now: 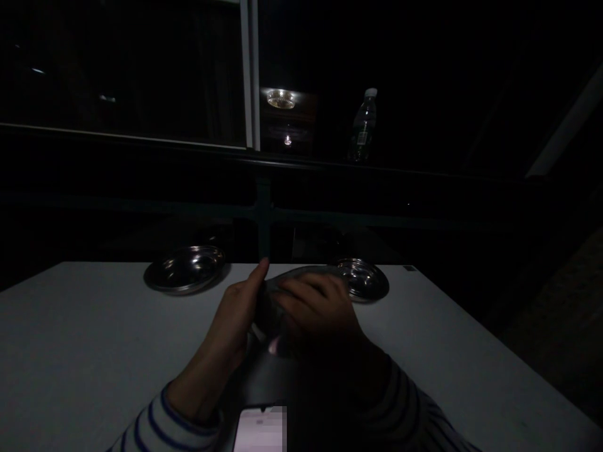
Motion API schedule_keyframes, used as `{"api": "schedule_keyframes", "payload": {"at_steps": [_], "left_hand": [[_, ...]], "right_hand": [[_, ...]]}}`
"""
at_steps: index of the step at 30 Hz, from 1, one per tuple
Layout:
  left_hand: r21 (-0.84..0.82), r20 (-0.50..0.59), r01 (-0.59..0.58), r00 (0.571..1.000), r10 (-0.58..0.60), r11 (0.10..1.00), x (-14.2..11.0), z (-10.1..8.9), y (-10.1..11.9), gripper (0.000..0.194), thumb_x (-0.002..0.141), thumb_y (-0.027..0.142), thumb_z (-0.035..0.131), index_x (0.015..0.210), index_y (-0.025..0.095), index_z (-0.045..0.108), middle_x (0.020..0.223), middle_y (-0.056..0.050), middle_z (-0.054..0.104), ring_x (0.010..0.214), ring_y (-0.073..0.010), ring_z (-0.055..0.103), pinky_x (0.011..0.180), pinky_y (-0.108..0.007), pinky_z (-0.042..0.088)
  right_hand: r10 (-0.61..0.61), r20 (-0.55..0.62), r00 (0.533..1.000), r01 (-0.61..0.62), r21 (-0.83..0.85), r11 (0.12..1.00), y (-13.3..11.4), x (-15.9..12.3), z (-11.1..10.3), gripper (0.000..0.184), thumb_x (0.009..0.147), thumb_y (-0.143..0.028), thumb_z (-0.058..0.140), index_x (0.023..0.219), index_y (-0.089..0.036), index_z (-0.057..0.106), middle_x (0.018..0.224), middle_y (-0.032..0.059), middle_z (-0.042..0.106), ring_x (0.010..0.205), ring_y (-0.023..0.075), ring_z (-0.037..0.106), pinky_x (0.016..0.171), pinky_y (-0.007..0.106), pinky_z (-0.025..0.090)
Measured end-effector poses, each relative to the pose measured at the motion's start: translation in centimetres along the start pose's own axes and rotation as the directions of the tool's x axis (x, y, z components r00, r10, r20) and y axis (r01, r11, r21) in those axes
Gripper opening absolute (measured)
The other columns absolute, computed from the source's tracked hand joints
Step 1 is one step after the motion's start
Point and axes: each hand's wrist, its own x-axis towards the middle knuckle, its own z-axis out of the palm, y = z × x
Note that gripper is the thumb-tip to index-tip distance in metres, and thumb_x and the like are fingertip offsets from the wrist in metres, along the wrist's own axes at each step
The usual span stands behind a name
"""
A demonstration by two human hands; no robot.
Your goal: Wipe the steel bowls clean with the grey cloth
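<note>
My left hand [238, 314] grips the left rim of a tilted steel plate [301, 274], thumb pointing up. My right hand [316, 307] lies over the plate's face with fingers curled, pressing what looks like a cloth, though the dim light hides it. Both arms wear striped sleeves. The plate is held just above the white table [70, 339], near its middle.
A steel plate [186, 269] rests on the table at the back left and another steel plate [365, 279] at the back right. A phone [260, 430] lies at the near edge. A water bottle [363, 125] stands on a dark ledge behind. The surroundings are very dark.
</note>
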Motion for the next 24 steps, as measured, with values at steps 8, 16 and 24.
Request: {"api": "schedule_keyframes", "payload": {"at_steps": [8,16,24], "left_hand": [[-0.084,-0.048,0.041,0.998,-0.045,0.996,0.2,-1.4,1.0,0.038,0.06,0.053,0.068,0.057,0.016,0.059,0.05,0.002,0.056,0.046,-0.0114,0.05,0.045,-0.023,0.037],[0.026,-0.025,0.047,0.999,-0.046,0.999,-2.3,-2.1,0.6,0.046,0.06,0.059,0.065,0.047,0.017,0.051,0.04,0.005,0.046,0.038,-0.009,0.043,0.04,-0.022,0.031],[-0.066,0.026,0.156,0.988,-0.155,0.986,-3.3,-2.8,-0.2,0.041,0.062,0.054,0.066,0.05,0.016,0.056,0.044,0.002,0.051,0.04,-0.0097,0.044,0.041,-0.023,0.03]], "right_hand": [[0.083,-0.062,0.995,-0.073,0.147,0.986,1.5,-0.2,-0.9,0.032,0.09,-0.018,0.035,0.113,-0.014,0.057,0.119,0.0075,0.06,0.109,0.0201,0.047,0.09,0.037,0.04],[-0.183,0.08,0.98,0.177,0.068,0.982,-1.8,0.8,-0.1,0.025,0.09,-0.028,0.042,0.109,-0.021,0.057,0.117,0.0005,0.063,0.105,0.0195,0.05,0.084,0.036,0.04],[-0.058,0.084,0.995,0.046,0.138,0.989,-1.2,-1.3,-1.6,0.03,0.092,-0.022,0.036,0.117,-0.016,0.052,0.122,0.0086,0.058,0.114,0.0199,0.047,0.09,0.037,0.042]]}}
